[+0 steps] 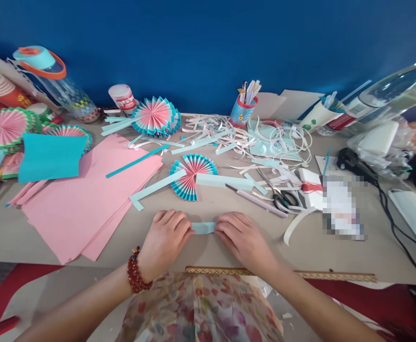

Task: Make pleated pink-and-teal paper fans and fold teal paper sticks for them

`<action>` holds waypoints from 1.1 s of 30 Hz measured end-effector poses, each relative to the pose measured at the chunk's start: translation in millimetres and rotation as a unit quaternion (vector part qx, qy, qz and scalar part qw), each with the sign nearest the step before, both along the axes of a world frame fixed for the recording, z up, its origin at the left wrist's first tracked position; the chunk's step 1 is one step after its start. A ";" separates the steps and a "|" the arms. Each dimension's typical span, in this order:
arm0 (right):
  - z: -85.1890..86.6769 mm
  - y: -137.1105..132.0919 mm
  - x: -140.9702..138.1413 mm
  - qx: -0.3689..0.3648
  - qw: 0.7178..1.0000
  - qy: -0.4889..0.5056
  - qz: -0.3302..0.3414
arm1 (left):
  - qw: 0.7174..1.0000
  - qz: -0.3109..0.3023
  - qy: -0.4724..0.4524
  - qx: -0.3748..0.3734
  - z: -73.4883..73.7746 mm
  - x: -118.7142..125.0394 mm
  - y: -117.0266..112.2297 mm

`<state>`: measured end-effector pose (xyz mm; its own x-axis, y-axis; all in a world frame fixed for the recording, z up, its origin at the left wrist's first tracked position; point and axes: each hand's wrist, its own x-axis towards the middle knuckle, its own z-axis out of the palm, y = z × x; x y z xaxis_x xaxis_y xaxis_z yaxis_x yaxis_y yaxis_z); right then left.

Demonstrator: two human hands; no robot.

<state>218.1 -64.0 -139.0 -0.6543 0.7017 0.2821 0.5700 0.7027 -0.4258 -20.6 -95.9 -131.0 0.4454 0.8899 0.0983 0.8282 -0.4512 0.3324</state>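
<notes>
A pale blue paper strip (203,228) stretches between my two hands near the table's front edge. My left hand (169,237) has its fingers closed on the strip's left end, and a beaded bracelet circles that wrist. At the other end, my right hand (241,237) pinches the strip with curled fingers; the ends are hidden under both hands. Just beyond lies a pleated pink and blue paper fan (193,175), partly opened, with pale strips reaching out from both its sides. A lilac pen (261,203) and black-handled scissors (282,197) are beyond my right hand.
Pink sheets (87,204) lie left, a teal sheet (53,156) over their corner. Curly paper scraps (222,133) heap behind the fan. A pencil cup (242,110), a tall bottle (65,92) and a round rosette (156,118) stand toward the wall. Cables (389,213) run right.
</notes>
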 end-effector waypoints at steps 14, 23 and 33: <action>4.0 2.6 8.5 -0.071 0.997 0.008 -0.031 | 0.999 -0.006 0.002 -0.032 3.6 20.4 7.5; 2.3 1.5 10.4 -0.132 0.988 0.025 -0.082 | 0.998 0.042 -0.029 -0.043 1.2 26.2 3.6; 3.9 -0.7 5.4 -0.110 0.988 0.012 -0.110 | 0.997 0.033 -0.010 -0.072 4.2 23.5 12.3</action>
